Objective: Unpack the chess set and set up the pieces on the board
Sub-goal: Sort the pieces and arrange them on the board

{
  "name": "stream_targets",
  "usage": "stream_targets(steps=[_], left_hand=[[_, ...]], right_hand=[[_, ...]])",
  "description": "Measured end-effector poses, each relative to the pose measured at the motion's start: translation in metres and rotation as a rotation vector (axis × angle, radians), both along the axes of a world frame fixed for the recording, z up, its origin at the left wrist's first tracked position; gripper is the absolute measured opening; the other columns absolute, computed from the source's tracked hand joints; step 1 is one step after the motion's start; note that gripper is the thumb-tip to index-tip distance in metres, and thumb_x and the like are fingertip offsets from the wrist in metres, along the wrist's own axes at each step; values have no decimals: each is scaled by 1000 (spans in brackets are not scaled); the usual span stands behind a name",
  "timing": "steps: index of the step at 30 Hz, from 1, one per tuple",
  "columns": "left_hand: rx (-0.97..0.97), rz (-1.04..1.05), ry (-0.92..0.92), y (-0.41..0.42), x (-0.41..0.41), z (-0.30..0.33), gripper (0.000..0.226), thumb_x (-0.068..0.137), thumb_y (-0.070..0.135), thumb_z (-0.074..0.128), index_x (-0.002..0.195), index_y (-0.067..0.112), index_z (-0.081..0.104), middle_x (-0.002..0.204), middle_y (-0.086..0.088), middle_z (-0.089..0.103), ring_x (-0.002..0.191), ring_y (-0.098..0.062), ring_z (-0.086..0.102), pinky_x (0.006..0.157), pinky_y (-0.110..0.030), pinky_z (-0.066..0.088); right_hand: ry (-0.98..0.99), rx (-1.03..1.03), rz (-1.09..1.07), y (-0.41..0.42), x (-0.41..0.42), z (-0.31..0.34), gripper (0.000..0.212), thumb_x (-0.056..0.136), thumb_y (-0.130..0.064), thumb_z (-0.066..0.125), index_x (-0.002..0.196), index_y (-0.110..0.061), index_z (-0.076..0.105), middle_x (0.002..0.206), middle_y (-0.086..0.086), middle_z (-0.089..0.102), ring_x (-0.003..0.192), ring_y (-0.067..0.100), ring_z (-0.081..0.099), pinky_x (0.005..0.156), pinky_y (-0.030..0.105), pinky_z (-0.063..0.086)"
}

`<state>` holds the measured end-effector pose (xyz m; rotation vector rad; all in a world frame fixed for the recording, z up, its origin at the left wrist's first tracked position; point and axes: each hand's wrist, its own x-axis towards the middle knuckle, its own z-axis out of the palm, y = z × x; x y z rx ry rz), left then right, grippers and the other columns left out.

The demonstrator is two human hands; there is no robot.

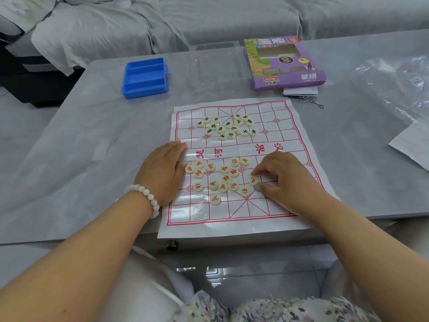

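One red piece (253, 180) is pinched by the right hand's fingers (261, 169) and should be lifted clear of neighbours, while the paper board (299, 145) is pressed flat under the left hand's straight fingers (173, 148).

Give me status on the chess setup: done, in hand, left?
Done: the paper board is unfolded, the blue case and purple box sit aside, and green-marked pieces and red-marked pieces lie in separate loose clusters. In hand: the right hand pinches one red piece; the left hand rests on the board edge. Left: every piece still needs its starting point.
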<state>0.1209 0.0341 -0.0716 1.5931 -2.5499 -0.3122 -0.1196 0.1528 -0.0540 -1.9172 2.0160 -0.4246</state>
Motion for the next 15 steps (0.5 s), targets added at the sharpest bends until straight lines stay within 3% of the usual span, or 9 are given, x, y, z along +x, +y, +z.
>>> stream_targets(steps=[5, 9, 13, 15], left_hand=[[-11, -5, 9, 0, 0, 0, 48, 98, 35, 35, 144, 20, 31, 150, 1, 33, 138, -19, 30, 115, -37, 23], [-20, -4, 12, 0, 0, 0, 48, 98, 35, 35, 143, 20, 32, 149, 0, 34, 137, -19, 31, 115, -37, 24], [-22, -6, 15, 0, 0, -1, 47, 98, 35, 35, 142, 19, 33, 149, 0, 35, 137, -19, 32, 115, -37, 25], [-18, 0, 17, -1, 0, -1, 48, 98, 35, 36, 142, 20, 33, 148, 0, 36, 136, -19, 33, 114, -37, 25]], right_hand=[[-8, -20, -43, 7, 3, -2, 36, 85, -35, 64, 121, -34, 56, 131, -15, 49, 122, 6, 38, 104, 22, 29], [26, -27, -37, 9, 6, -5, 35, 87, -38, 61, 121, -33, 58, 127, -14, 51, 117, 5, 38, 96, 15, 23], [-12, -48, -93, 12, 9, 0, 36, 85, -38, 63, 120, -33, 56, 131, -13, 48, 123, 8, 36, 104, 23, 26], [-9, -100, -74, 13, 17, 2, 40, 82, -46, 63, 119, -34, 56, 128, -14, 47, 121, 7, 34, 100, 23, 25]])
